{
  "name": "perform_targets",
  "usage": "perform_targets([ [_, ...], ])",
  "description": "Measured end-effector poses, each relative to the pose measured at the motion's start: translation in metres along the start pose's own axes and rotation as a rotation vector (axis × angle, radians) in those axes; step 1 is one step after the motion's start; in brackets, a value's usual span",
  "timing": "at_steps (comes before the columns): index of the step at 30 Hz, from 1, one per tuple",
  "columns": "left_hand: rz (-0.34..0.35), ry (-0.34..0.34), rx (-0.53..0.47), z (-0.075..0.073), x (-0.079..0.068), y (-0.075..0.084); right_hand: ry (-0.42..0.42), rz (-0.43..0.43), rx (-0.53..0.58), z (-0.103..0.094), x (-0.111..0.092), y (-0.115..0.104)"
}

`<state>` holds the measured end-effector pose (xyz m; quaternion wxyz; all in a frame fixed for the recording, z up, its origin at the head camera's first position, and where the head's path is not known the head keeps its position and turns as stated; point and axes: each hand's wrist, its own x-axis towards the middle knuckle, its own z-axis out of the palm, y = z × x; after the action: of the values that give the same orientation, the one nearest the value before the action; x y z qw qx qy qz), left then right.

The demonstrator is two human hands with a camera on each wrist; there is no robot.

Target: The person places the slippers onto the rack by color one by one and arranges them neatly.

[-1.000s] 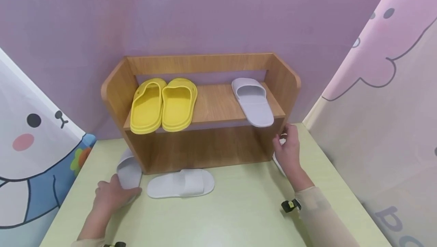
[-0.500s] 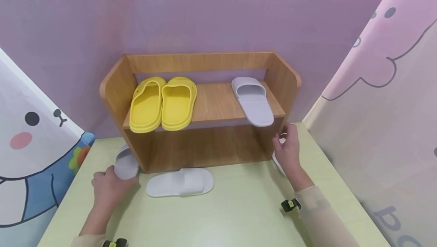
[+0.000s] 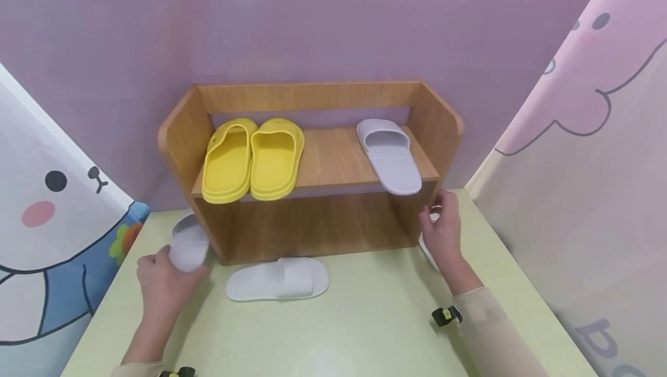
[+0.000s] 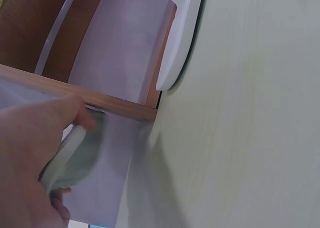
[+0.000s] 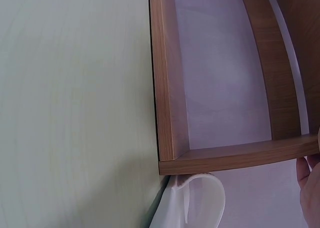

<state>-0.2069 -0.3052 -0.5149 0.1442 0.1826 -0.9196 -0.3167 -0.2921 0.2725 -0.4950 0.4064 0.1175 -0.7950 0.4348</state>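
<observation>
A staged corner on a tabletop (image 3: 365, 330): a shoe rack (image 3: 333, 163) stands between the left fingers (image 3: 162, 253) and right fingers (image 3: 448, 201), a purple backdrop (image 3: 333, 24) beyond them; cartoon-printed panels (image 3: 31, 151) flank them.

Right panel (image 3: 563, 220): one bluish looped letter (image 3: 598, 337), too skewed to identify, and part of a second character (image 3: 627, 370), cut by the lower edge. No word legible.

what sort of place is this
Probably a small staged play or display corner: a wooden shoe rack stands on a pale flat surface, with cartoon-printed panels on both sides.
</observation>
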Motion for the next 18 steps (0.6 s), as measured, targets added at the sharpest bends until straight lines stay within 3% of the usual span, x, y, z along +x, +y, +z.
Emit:
perform_targets([
  [7, -0.019, 0.034, -0.021, -0.006, 0.0, 0.004, 0.002, -0.001, 0.004, 0.0, -0.001, 0.003],
  [18, 0.054, 0.1, -0.04, -0.02, -0.003, 0.015, -0.002, 0.0, 0.012, 0.0, 0.0, 0.002],
])
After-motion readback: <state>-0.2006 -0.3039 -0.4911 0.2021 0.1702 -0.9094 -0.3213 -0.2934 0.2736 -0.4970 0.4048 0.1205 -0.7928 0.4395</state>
